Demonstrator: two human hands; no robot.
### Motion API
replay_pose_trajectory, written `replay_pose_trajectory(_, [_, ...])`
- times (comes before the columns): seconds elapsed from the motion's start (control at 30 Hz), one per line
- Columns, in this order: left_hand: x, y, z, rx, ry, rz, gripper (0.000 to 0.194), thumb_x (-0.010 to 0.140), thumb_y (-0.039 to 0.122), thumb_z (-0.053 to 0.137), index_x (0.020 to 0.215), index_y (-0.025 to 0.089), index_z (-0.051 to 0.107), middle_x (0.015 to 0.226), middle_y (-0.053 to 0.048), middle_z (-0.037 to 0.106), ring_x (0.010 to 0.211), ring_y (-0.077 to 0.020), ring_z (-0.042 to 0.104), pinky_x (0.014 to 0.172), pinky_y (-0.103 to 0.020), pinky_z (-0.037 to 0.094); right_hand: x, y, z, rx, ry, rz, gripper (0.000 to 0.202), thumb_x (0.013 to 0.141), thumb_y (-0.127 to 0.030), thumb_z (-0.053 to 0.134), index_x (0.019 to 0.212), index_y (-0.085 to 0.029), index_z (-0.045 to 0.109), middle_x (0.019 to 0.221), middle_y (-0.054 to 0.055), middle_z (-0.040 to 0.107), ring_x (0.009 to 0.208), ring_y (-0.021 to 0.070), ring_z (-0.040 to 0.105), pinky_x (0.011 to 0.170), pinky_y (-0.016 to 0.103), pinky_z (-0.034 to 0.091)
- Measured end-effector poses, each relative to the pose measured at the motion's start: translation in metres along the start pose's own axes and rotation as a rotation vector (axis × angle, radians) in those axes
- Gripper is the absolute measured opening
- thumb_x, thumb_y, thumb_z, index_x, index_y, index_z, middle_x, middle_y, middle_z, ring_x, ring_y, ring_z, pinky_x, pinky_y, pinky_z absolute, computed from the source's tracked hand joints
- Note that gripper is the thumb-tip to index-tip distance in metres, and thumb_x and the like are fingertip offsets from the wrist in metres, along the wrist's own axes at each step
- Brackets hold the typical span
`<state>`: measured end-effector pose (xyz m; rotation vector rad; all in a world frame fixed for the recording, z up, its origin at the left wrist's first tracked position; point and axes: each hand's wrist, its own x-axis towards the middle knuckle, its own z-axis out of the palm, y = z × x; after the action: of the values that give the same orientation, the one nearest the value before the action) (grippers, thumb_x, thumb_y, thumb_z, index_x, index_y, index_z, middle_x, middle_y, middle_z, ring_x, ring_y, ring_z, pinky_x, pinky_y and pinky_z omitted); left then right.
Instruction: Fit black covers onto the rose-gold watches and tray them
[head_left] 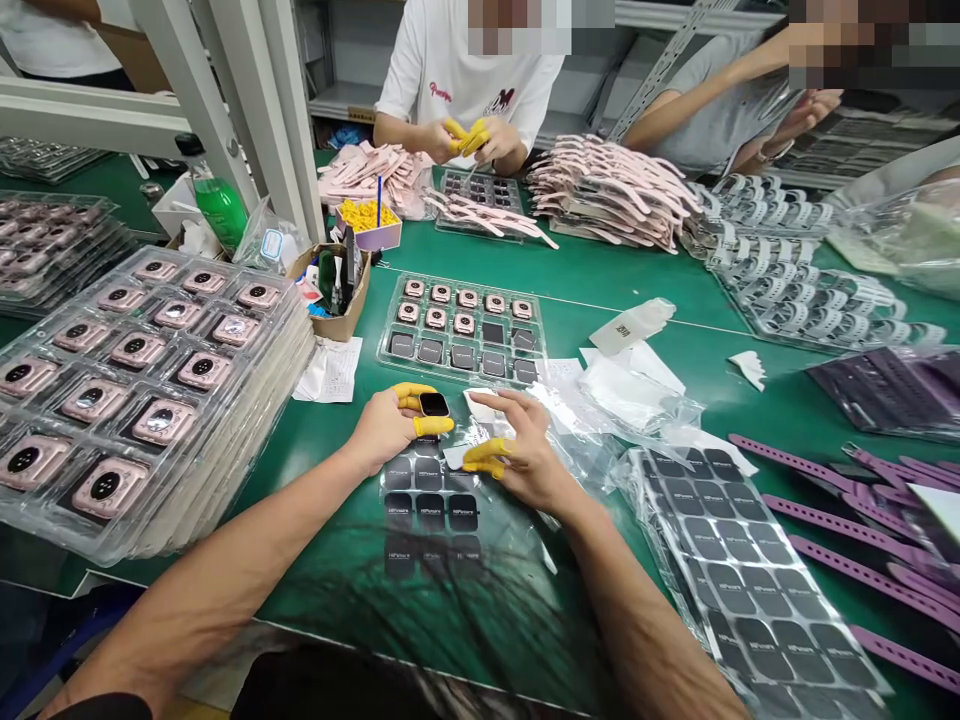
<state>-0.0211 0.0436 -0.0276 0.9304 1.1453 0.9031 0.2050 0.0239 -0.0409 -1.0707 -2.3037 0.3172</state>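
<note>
My left hand (386, 425), with yellow finger cots on, grips a smartwatch case (433, 404) by its edges, its dark screen facing up. To the right my right hand (525, 455), also wearing yellow cots, pinches a small whitish flat piece (455, 457); whether it is film or paper I cannot tell. Its index finger points out toward the watch. Below both hands lies a sheet of dark square screen stickers (430, 510). Just beyond is a clear tray (384, 345) with several pink watch cases (467, 298) and dark squares in its pockets.
Stacked trays of pink watch cases (135, 348) rise at the left. A small carton (345, 325) and a green bottle (221, 205) stand behind. Sticker sheets (724, 540) and purple straps (840, 520) lie right. Across the table a co-worker's yellow-cotted hands (476, 138) work among pink straps (611, 190).
</note>
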Motion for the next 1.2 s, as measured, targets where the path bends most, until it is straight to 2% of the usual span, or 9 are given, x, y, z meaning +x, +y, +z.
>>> replay_pose_trajectory(0.03, [-0.001,-0.002,0.001,0.042,0.000,0.009,0.059,0.056,0.023,0.089,0.109,0.013,0.066,0.097,-0.009,0.072,0.082,-0.0181,0.067,0.077,-0.031,0.054,-0.001,-0.001,-0.006,0.194,0.042,0.051,0.015,0.084,-0.039,0.067,0.073,-0.031,0.072,0.134,0.005,0.057,0.127,0.0339,0.046,0.097,0.057,0.039])
replay_pose_trajectory(0.1, [-0.003,-0.005,0.002,0.177,-0.015,0.057,0.060,0.057,0.024,0.088,0.112,0.015,0.067,0.096,-0.009,0.073,0.084,-0.0202,0.068,0.079,-0.033,0.054,-0.003,-0.005,-0.014,0.643,0.130,0.239,0.021,0.077,-0.048,0.073,0.068,-0.030,0.069,0.105,0.005,0.066,0.101,0.0281,0.060,0.086,0.050,0.048])
replay_pose_trajectory(0.17, [-0.005,-0.008,0.003,0.324,-0.068,0.142,0.058,0.059,0.026,0.086,0.114,0.018,0.068,0.093,-0.006,0.073,0.085,-0.0209,0.068,0.081,-0.032,0.053,-0.003,-0.010,-0.012,0.941,0.177,0.495,0.021,0.072,-0.048,0.078,0.075,-0.030,0.068,0.078,0.000,0.062,0.073,0.0202,0.060,0.069,0.040,0.050])
replay_pose_trajectory(0.23, [-0.006,-0.010,0.005,0.417,-0.138,0.211,0.055,0.061,0.028,0.084,0.114,0.020,0.070,0.085,-0.003,0.071,0.079,-0.0180,0.067,0.076,-0.028,0.052,0.000,-0.016,-0.003,1.037,0.209,0.717,0.027,0.067,-0.044,0.083,0.084,-0.028,0.069,0.070,-0.003,0.061,0.065,0.0156,0.057,0.064,0.033,0.048])
replay_pose_trajectory(0.33, [-0.004,-0.011,0.006,0.471,-0.212,0.222,0.056,0.062,0.028,0.082,0.116,0.019,0.070,0.068,0.003,0.064,0.061,-0.0110,0.056,0.061,-0.021,0.044,0.005,-0.022,0.012,1.031,0.285,0.875,0.038,0.058,-0.042,0.089,0.083,-0.021,0.069,0.074,-0.001,0.065,0.070,0.0139,0.059,0.068,0.028,0.048])
replay_pose_trajectory(0.43, [-0.003,-0.010,0.006,0.503,-0.240,0.213,0.054,0.063,0.026,0.081,0.116,0.021,0.071,0.063,0.006,0.058,0.056,-0.0084,0.050,0.057,-0.019,0.040,0.008,-0.026,0.019,1.049,0.304,0.946,0.043,0.053,-0.043,0.091,0.080,-0.018,0.069,0.073,0.000,0.066,0.068,0.0134,0.059,0.065,0.026,0.049])
replay_pose_trajectory(0.63, [-0.005,-0.010,0.008,0.593,-0.250,0.231,0.051,0.065,0.026,0.081,0.114,0.021,0.071,0.059,0.007,0.057,0.057,-0.0095,0.055,0.058,-0.019,0.040,0.010,-0.031,0.023,1.079,0.318,0.973,0.045,0.049,-0.042,0.092,0.079,-0.017,0.070,0.074,0.001,0.068,0.066,0.0137,0.060,0.063,0.026,0.050])
replay_pose_trajectory(0.87, [-0.005,-0.011,0.010,0.630,-0.235,0.213,0.051,0.064,0.028,0.081,0.113,0.022,0.071,0.059,0.006,0.059,0.058,-0.0122,0.060,0.057,-0.020,0.041,0.007,-0.027,0.029,1.057,0.329,0.967,0.039,0.051,-0.040,0.091,0.077,-0.019,0.070,0.075,0.000,0.068,0.069,0.0139,0.060,0.064,0.026,0.050])
replay_pose_trajectory(1.2, [-0.005,-0.012,0.010,0.626,-0.230,0.197,0.048,0.065,0.029,0.082,0.111,0.023,0.071,0.061,0.006,0.062,0.059,-0.0136,0.063,0.057,-0.021,0.043,0.005,-0.025,0.035,1.042,0.322,0.995,0.042,0.053,-0.045,0.090,0.079,-0.019,0.070,0.076,0.001,0.068,0.072,0.0153,0.062,0.068,0.028,0.052])
